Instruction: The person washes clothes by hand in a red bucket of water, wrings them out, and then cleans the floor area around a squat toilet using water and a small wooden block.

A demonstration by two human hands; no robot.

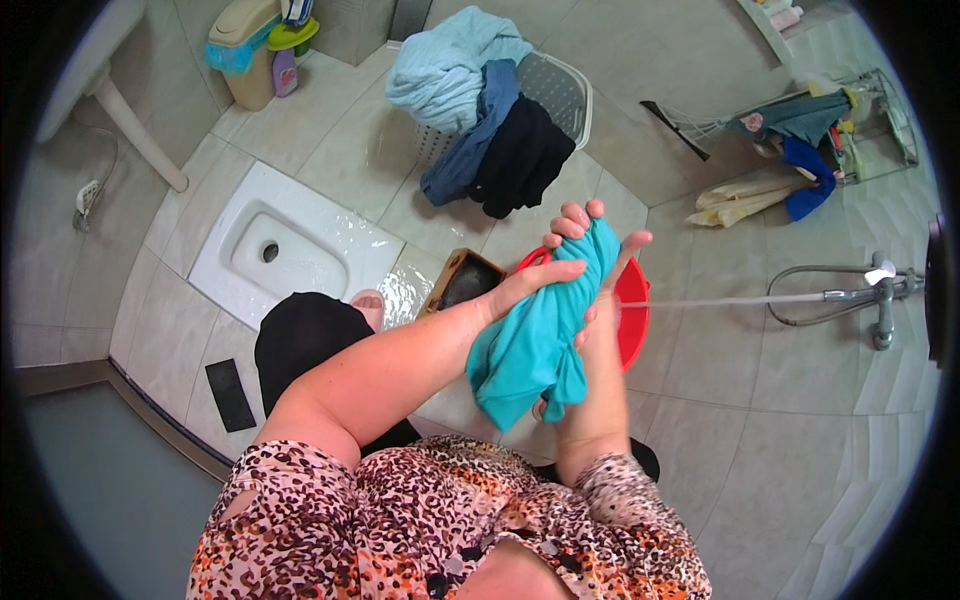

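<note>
A wet-looking turquoise cloth [529,345] hangs bunched and twisted between my hands, above a red plastic basin [634,322]. My left hand [611,289] is at its right side, fingers under the cloth and thumb pointing outward. From the other side my right hand [551,259] grips the upper part, with the thumb across it and the fingertips curled over the top. A thin stream of water [720,302] runs from a wall-mounted tap [883,304] on the right towards the basin. My hands and the cloth hide much of the basin.
A squat toilet [300,247] is set in the wet tiled floor at left. Ahead, a perforated laundry basket [581,105] holds light blue, denim and black fabric. A brown-rimmed box [466,281] lies beside the basin. A wire rack [911,127] with cloths hangs at upper right.
</note>
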